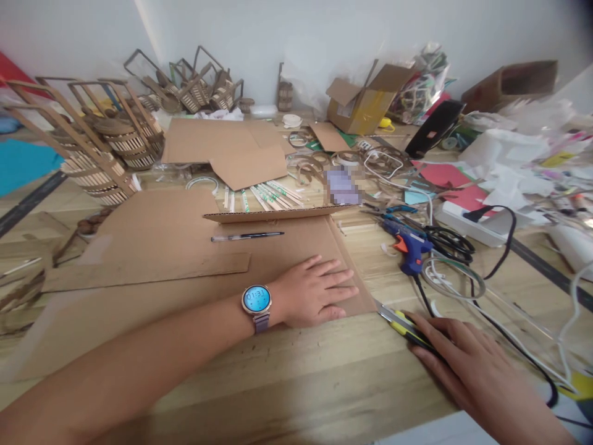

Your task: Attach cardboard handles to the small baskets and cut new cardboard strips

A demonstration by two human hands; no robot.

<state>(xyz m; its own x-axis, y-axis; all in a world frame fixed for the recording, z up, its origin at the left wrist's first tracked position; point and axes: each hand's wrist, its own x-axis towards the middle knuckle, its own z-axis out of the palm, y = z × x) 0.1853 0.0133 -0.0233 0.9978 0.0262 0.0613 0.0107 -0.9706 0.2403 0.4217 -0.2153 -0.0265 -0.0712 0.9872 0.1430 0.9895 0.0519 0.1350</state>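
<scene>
My left hand [319, 290], with a watch [256, 300] on its wrist, lies flat with fingers spread on a large sheet of brown cardboard [296, 247]. In my right hand [463, 352] is a yellow and black utility knife [405, 326], its blade out and pointing left. The blade tip is at the sheet's near right corner; whether it touches cannot be made out. A pen [248, 236] lies on the cardboard beyond my left hand, and a narrow cardboard strip [152, 274] rests to the left of it.
A blue glue gun [410, 244] and cables [454, 244] lie to the right. Wooden sticks [273, 194], cardboard pieces [222, 139] and a phone-like blurred item [343, 187] are farther back. Small wooden buckets [99, 167] stand at the left, an opened box [365, 102] by the wall.
</scene>
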